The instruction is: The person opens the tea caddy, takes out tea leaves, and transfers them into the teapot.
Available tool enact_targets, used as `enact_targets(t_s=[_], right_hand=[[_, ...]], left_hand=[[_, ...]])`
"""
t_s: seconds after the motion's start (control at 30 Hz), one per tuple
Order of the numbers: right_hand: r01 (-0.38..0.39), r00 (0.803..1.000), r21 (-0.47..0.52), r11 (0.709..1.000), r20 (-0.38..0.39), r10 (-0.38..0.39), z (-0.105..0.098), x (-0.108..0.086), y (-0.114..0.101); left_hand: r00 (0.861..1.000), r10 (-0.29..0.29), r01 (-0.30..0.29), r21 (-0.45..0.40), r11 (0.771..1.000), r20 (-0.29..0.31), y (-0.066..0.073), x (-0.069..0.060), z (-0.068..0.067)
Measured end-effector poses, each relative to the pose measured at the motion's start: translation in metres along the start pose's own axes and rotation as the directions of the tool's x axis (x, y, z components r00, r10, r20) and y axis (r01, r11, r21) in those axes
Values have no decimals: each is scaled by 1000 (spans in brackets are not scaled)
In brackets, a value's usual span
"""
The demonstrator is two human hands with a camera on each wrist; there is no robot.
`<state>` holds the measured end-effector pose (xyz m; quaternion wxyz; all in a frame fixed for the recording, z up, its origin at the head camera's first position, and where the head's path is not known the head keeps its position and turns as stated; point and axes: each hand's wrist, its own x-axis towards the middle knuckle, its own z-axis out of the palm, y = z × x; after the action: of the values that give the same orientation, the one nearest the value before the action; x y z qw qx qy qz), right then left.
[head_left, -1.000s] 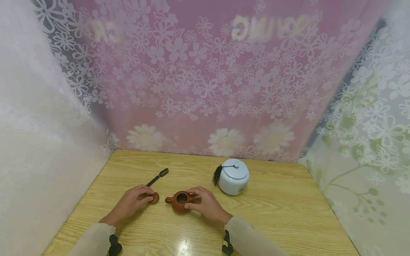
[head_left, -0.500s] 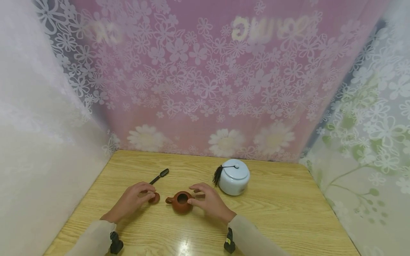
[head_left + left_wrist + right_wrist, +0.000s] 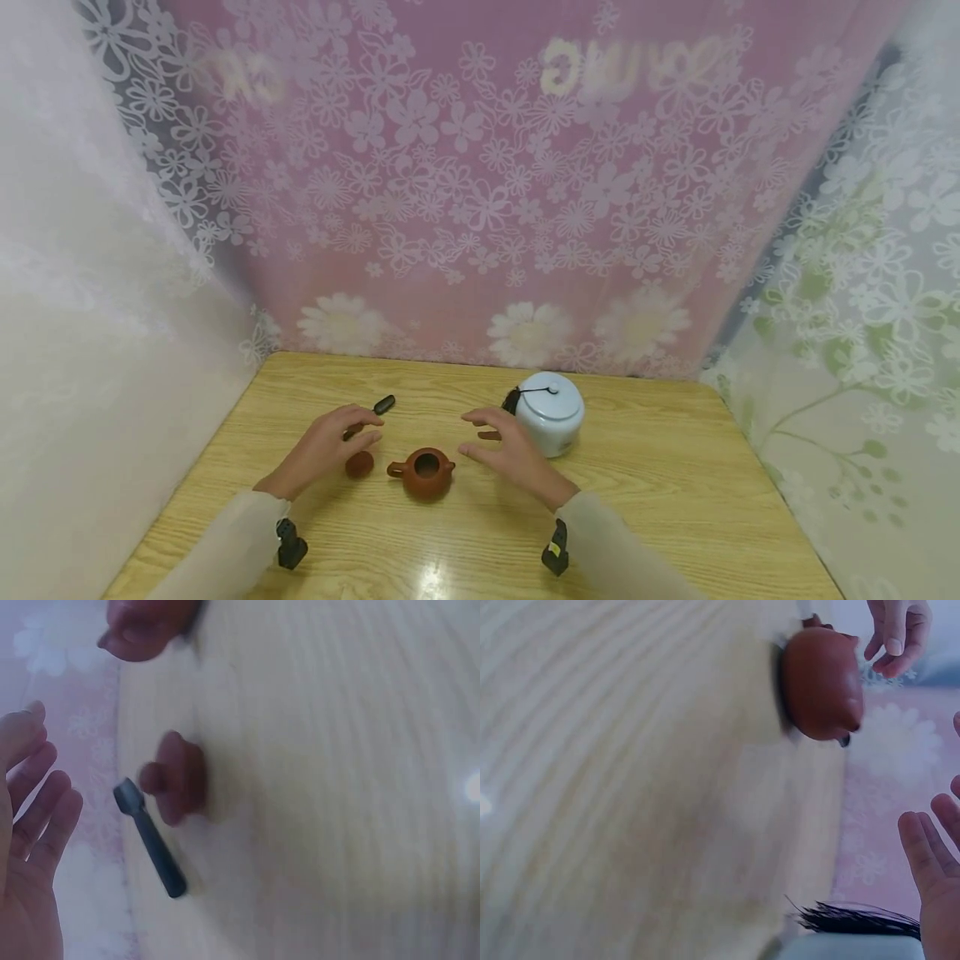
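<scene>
A small reddish-brown clay teapot point(image 3: 427, 477) without its lid stands on the table, its dark opening facing up. To its left lies the round teapot lid point(image 3: 359, 465), knob up in the left wrist view. Just above the lid my left hand point(image 3: 330, 442) hovers, fingers apart and holding nothing. My right hand point(image 3: 513, 450) is raised between the teapot and the pale jar point(image 3: 551, 421), likewise holding nothing. A dark tea scoop point(image 3: 154, 844) lies beyond the lid; in the head view my left hand covers most of its handle.
The lidded pale blue jar carries a black tassel point(image 3: 859, 919), near my right hand. Pale wood covers the table point(image 3: 637, 500). Flower-patterned cloth point(image 3: 480, 208) hangs behind and along both sides.
My right hand has let go of the teapot and moved away to the right. The left hand has released the lid and risen slightly. Teapot and lid stay on the table.
</scene>
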<state>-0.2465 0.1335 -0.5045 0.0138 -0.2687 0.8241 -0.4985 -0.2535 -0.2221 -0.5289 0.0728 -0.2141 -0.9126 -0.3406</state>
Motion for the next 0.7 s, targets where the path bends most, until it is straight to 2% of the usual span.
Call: enact_targets(t_s=[0.17,0.3,0.43,0.57,0.7], right_hand=[[50,997,-85,995,-62,-56,-18,0,-7],[32,994,-143,989,-103,-47,-34,-1,-10],[35,990,-164,986,-127,-56,-50,-1,-13],[29,983,-217,976,-172,-68,-69,-2,-8],[-16,976,-236,972,-214,-36,-86,-3,-1]], left_hand=[[999,24,-23,-50,998,27,17,12,-2],[998,30,-25,-92,995,55,29,23,-1],[997,43,-37,-96,995,67,37,35,2],[994,83,-77,-92,993,65,49,48,2],[990,114,-106,-93,990,82,62,59,3]])
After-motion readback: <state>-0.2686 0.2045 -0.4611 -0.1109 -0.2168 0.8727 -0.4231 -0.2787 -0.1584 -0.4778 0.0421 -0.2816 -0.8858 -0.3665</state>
